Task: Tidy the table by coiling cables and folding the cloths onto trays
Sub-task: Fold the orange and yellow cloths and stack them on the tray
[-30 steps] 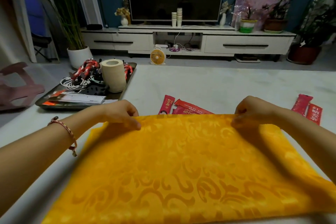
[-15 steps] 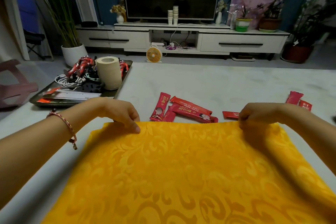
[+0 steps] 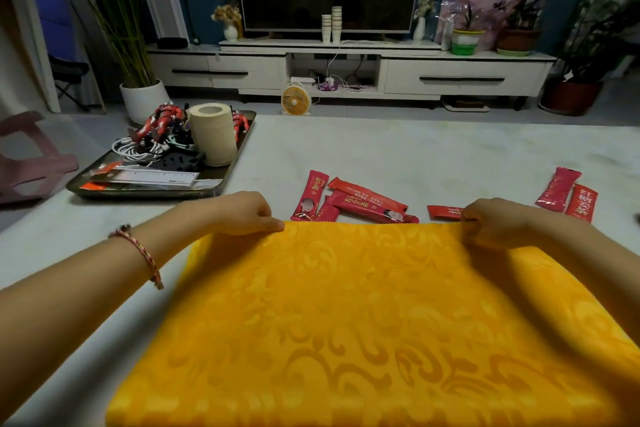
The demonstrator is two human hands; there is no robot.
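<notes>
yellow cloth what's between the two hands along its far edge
Head view: just the cloth edge, left hand to right hand; red sachets lie just beyond.

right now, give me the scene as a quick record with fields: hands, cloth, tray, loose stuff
left hand: pinches the far edge of the cloth near its left end
right hand: grips the same edge near its right end
cloth: yellow, patterned, spread over the table, not on a tray
tray: far left on the table, holds cables, a paper roll and a ruler
packets: red, loose on the table beyond the cloth
</notes>
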